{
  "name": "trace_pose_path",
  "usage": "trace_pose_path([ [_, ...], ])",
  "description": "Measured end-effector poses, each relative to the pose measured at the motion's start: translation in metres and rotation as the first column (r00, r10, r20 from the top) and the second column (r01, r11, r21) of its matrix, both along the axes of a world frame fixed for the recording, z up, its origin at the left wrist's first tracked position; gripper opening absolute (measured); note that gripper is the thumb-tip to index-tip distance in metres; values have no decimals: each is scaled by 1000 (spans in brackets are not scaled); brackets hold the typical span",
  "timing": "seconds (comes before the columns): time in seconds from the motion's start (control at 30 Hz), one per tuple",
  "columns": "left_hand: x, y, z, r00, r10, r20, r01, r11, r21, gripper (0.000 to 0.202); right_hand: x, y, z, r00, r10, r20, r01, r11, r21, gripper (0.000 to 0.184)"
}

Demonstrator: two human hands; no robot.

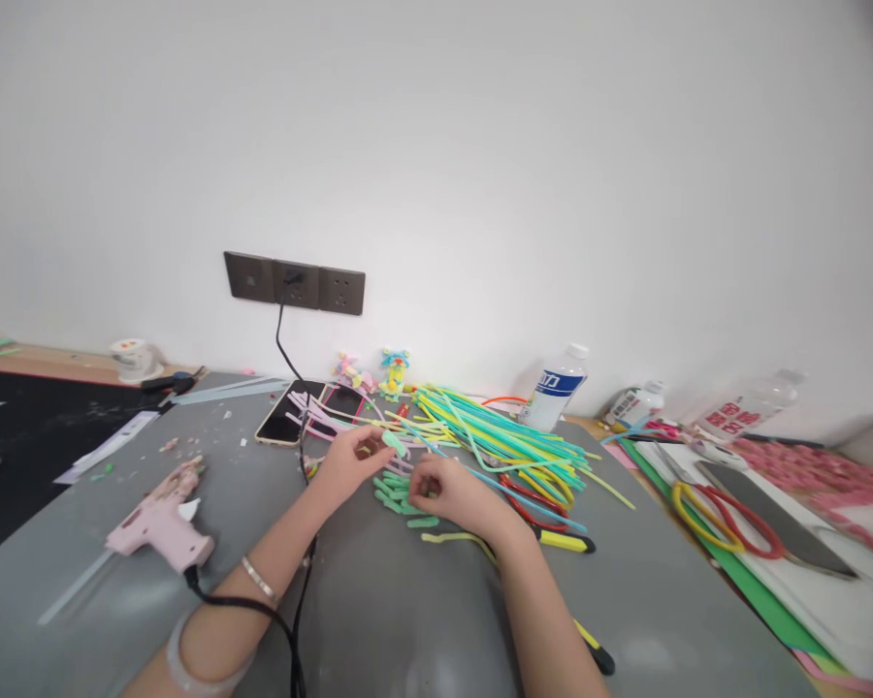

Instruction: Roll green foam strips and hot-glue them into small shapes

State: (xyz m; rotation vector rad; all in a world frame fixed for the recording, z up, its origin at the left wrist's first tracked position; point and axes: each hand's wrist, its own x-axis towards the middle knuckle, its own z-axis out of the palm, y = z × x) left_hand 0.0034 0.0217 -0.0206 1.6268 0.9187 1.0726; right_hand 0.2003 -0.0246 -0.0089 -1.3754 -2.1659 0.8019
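Note:
My left hand (356,456) pinches a short pale green pipe cleaner piece (394,444) between thumb and fingertips, raised above the grey table. Close beside it, my right hand (440,490) is closed with curled fingers over the right side of a small pile of green pipe cleaner pieces (391,492). What its fingertips hold, if anything, is hidden. One more green piece (423,523) lies just below that hand. A bent yellow pipe cleaner (455,537) runs under my right wrist. Behind the hands spreads a large bundle of long teal, green and yellow pipe cleaners (509,436).
A pink glue gun (164,528) lies at left, its black cord (243,603) crossing my left forearm. Phones (283,417), small figures (394,373) and a bottle (555,388) stand or lie near the wall. Yellow-handled cutters (564,541) and red-yellow scissors (724,519) are at right.

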Motion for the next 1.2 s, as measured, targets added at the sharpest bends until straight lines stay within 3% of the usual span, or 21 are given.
trace_pose_path([
  [0.2,-3,-1,1,998,-41,56,38,998,41,21,4,2,-7,996,33,-77,-45,987,-157,5],
  [0.37,-4,-4,4,979,-70,192,62,997,47,21,-3,-2,-4,996,53,-71,-60,993,-100,12],
  [0.47,-4,-7,6,968,-72,242,64,997,43,22,4,-2,2,986,16,-165,-35,994,-107,6],
  [0.63,-5,-8,6,968,-79,240,71,997,40,25,18,0,10,932,-70,-355,30,993,-118,28],
  [0.77,-5,-8,6,973,-66,220,61,998,31,27,17,-2,13,904,-60,-424,-2,990,-144,27],
  [0.93,-5,-7,6,976,-73,205,66,997,43,27,13,2,10,833,-163,-528,89,983,-163,31],
  [1.2,-5,-9,8,977,-82,198,75,996,41,24,11,4,14,631,-267,-728,267,956,-119,31],
])
